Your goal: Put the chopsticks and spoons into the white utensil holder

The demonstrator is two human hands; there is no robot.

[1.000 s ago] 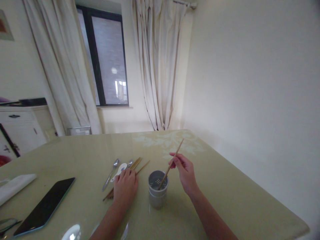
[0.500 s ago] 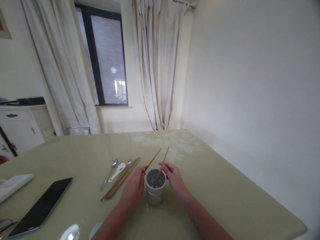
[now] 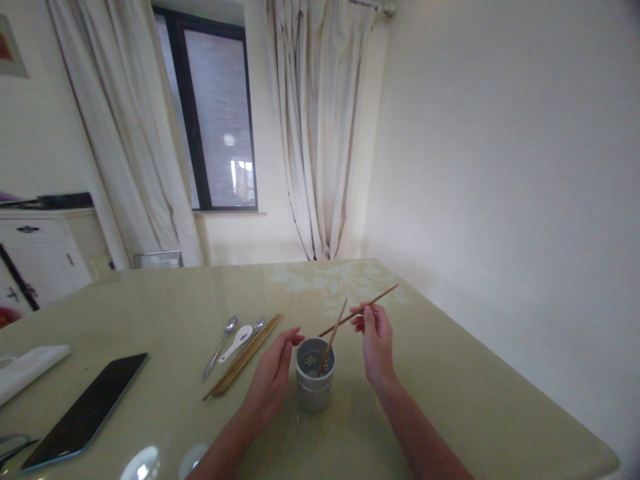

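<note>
Wooden sticks (image 3: 384, 294) slant because the right hand (image 3: 377, 343) pinches one and the cup (image 3: 314, 395) props another, the half-open left hand (image 3: 273, 368) holding nothing.

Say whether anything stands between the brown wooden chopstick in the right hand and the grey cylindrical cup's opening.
A second, lighter wooden chopstick leaning in the cup sticks up, crossing the held chopstick in this view; otherwise nothing visible blocks the way.

The bare left hand (image 3: 271, 369) is extended toward one o'clock; the bare right hand (image 3: 377, 341) is pinched, angled toward eleven.
</note>
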